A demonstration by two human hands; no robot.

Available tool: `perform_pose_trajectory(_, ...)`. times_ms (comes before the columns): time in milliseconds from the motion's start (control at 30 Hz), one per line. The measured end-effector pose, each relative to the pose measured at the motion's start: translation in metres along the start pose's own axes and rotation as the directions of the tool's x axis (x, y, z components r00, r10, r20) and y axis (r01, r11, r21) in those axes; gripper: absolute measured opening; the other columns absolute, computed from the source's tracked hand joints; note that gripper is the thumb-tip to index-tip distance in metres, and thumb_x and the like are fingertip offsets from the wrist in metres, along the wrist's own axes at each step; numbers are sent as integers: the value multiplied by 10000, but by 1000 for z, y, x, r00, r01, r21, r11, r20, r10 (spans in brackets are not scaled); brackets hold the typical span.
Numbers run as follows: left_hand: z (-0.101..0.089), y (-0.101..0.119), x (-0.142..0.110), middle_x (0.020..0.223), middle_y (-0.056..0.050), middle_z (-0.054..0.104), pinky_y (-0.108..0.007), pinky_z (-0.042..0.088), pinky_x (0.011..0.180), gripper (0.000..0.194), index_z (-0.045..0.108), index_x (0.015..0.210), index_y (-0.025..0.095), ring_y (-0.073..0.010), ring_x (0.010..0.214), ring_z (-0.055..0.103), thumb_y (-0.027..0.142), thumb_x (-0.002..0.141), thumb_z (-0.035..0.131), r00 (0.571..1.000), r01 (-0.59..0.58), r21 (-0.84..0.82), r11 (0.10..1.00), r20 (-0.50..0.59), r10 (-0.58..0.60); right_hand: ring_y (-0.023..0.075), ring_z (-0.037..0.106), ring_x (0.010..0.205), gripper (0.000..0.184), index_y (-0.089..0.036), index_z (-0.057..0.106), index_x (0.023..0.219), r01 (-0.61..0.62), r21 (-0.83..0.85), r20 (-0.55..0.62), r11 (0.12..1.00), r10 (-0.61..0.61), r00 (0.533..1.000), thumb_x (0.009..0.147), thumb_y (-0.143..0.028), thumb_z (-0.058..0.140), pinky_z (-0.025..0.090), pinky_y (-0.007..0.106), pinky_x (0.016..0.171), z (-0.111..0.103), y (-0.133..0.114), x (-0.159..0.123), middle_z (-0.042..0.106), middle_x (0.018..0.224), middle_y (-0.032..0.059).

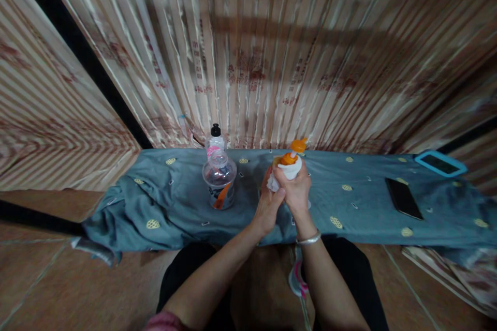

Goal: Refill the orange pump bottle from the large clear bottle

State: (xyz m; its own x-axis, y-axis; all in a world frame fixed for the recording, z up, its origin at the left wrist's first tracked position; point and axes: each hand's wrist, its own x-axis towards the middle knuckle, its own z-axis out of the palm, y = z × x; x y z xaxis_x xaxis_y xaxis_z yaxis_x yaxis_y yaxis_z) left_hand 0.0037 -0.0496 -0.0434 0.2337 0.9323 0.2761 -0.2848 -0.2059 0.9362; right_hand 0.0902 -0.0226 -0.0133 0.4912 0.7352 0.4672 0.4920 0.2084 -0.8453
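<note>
Both hands are wrapped round a pump bottle (298, 146) with an orange pump top, held tilted to the right over the cloth. A white tissue or wipe (292, 169) is bunched around its neck and upper part. My left hand (268, 201) closes on the bottle's left side, with some white material between its fingers. From the right, my right hand (298, 189) presses the white piece against the bottle, just below the orange collar. Most of the bottle's body is hidden by the hands.
A clear plastic cup (219, 178) with an orange mark and a black-capped bottle (215, 140) stand to the left. A dark phone (404, 197) and a blue-framed device (440, 164) lie at the right. The blue-grey cloth (345, 217) covers a narrow table before a striped curtain (252, 62).
</note>
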Motion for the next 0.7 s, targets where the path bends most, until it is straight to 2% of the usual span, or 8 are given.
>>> perform_pose_trajectory(133,-3,-1,5,1395,-107,421,-413,308,1115,692,340,1348,214,-249,1290,417,453,763,624,997,12,20,1000,-77,-11,247,571,792,665,-146,525,1163,20,0,-32,1000,-20,999,645,-531,687,436,340,691,3,7,-12,606,934,55)
perform_pose_trajectory(233,-4,-2,11,1370,-110,421,-430,310,1106,761,347,1327,224,-257,1293,397,390,682,715,989,35,93,995,-148,-21,245,576,797,692,-162,481,1231,31,9,-33,999,-31,999,671,-515,682,447,324,671,2,13,-19,600,971,65)
perform_pose_trajectory(333,-4,-2,16,1365,-108,405,-441,291,1112,813,338,1337,239,-262,1307,367,359,646,748,986,41,148,988,-167,-16,264,587,829,785,-187,403,1310,-4,19,-23,1000,4,1000,666,-528,695,462,341,680,4,25,-29,594,1029,74)
perform_pose_trajectory(400,-4,0,18,1357,-119,402,-443,294,1110,849,347,1344,223,-273,1299,369,355,618,767,985,51,189,981,-173,-18,295,591,797,821,-131,395,1298,-53,9,-13,999,53,999,667,-570,681,460,371,654,8,37,-38,607,975,109)
perform_pose_trajectory(500,-6,2,20,1371,-125,405,-456,306,1102,876,366,1350,207,-291,1290,376,368,595,781,984,51,236,970,-178,-9,319,583,791,758,-66,416,1247,-95,-5,19,995,95,995,734,-603,569,448,398,645,14,54,-52,602,956,156)
perform_pose_trajectory(600,-10,1,23,1401,-85,431,-460,254,1133,680,441,1316,236,-278,1326,349,402,708,696,987,43,240,970,-160,-4,301,587,778,782,-58,369,1270,-123,8,46,992,123,991,735,-588,580,458,382,635,14,63,-62,596,952,159)
perform_pose_trajectory(700,-12,-5,28,1399,-40,469,-430,208,1162,436,519,1261,246,-225,1347,345,428,867,487,982,90,157,983,-179,-61,284,589,819,775,-62,354,1282,-114,39,104,993,110,989,739,-544,625,473,370,676,9,60,-64,589,977,153)
